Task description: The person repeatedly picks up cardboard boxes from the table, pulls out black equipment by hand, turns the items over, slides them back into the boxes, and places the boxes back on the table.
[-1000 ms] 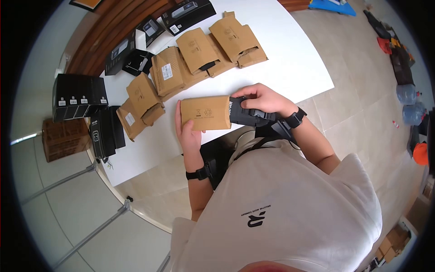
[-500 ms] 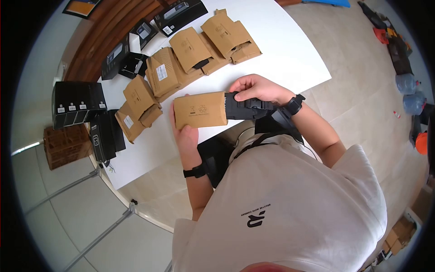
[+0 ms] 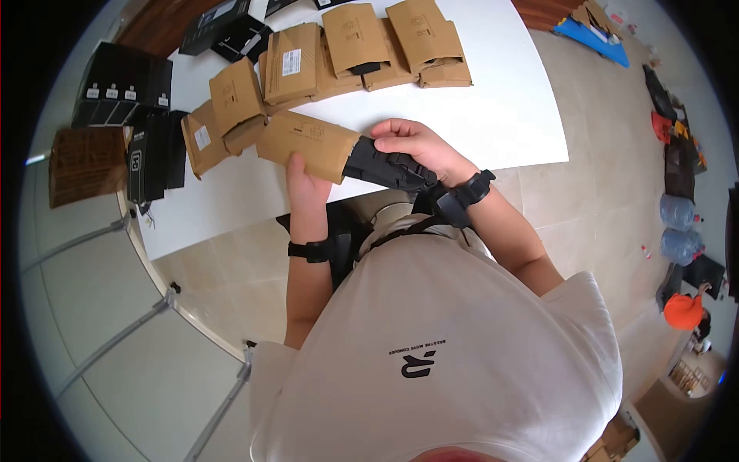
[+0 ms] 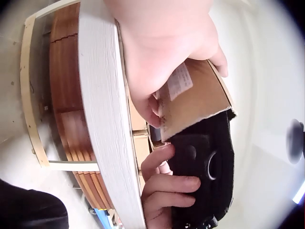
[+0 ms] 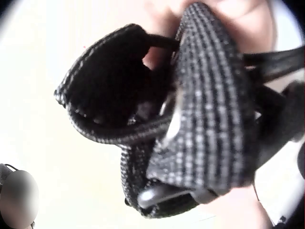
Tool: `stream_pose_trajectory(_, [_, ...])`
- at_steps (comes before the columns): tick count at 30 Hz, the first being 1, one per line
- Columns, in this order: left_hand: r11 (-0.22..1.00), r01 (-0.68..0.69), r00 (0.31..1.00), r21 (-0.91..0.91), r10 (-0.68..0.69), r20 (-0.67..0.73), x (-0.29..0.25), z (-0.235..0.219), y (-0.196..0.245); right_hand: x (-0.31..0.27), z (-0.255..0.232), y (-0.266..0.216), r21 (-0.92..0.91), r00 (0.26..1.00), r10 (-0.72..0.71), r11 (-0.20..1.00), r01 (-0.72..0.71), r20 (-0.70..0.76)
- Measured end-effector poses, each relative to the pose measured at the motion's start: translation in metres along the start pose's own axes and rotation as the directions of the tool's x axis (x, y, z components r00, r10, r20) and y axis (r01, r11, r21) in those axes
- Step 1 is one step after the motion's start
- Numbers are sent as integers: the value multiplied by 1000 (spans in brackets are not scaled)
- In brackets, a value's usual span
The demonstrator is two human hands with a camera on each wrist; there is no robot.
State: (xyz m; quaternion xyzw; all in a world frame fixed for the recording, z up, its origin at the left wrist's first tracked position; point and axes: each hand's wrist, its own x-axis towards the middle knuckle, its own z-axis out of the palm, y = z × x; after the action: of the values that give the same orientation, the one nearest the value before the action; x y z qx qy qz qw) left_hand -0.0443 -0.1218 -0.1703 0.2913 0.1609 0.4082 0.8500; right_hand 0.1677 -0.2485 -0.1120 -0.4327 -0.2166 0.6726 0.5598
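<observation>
A brown cardboard sleeve [image 3: 304,142] is held tilted over the table's near edge, a black buckled strap [image 3: 381,164] sticking out of its open right end. My left hand [image 3: 308,187] grips the sleeve from the near side, thumb on its printed face. With thumb on top, my right hand [image 3: 419,148] holds the strap close to the sleeve's mouth. The left wrist view shows the strap's dark body [image 4: 205,164] with a round button and ring, partly inside the sleeve [image 4: 198,98]. Ribbed webbing [image 5: 209,109] fills the right wrist view and hides much of the right hand.
Several similar cardboard packages [image 3: 292,65] lie in a row across the white table [image 3: 504,115]. Black boxes [image 3: 123,85] stand at the left, with another black box [image 3: 219,27] at the back. A brown crate [image 3: 88,165] is beyond the table's left edge.
The sleeve and strap have tipped, their right end now lower and nearer the body. Both hands still hold them. The head view has shifted, bringing the packages higher in the frame.
</observation>
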Motion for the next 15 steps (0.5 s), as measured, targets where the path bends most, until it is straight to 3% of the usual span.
stream_pose_trajectory(6, [987, -92, 996, 133, 93, 1, -2, 12, -21, 2, 13, 8, -49, 984, -48, 998, 40, -170])
stream_pose_trajectory(8, [990, -96, 995, 101, 99, -26, 0, 13, -21, 1, 15, 8, 10, 971, -50, 999, 54, -232])
stream_pose_trajectory(9, [993, -91, 994, 77, 95, -47, 2, 16, -20, -2, 18, 7, -1, 972, -51, 999, 53, -229])
stream_pose_trajectory(12, [997, -62, 987, -42, 55, -150, 1, 23, -15, -12, 29, 5, 227, 981, -155, 957, 179, -118])
stream_pose_trajectory(15, [991, -73, 988, -116, 56, -143, 0, 21, -15, -20, 24, 11, 259, 970, -215, 936, 238, -115])
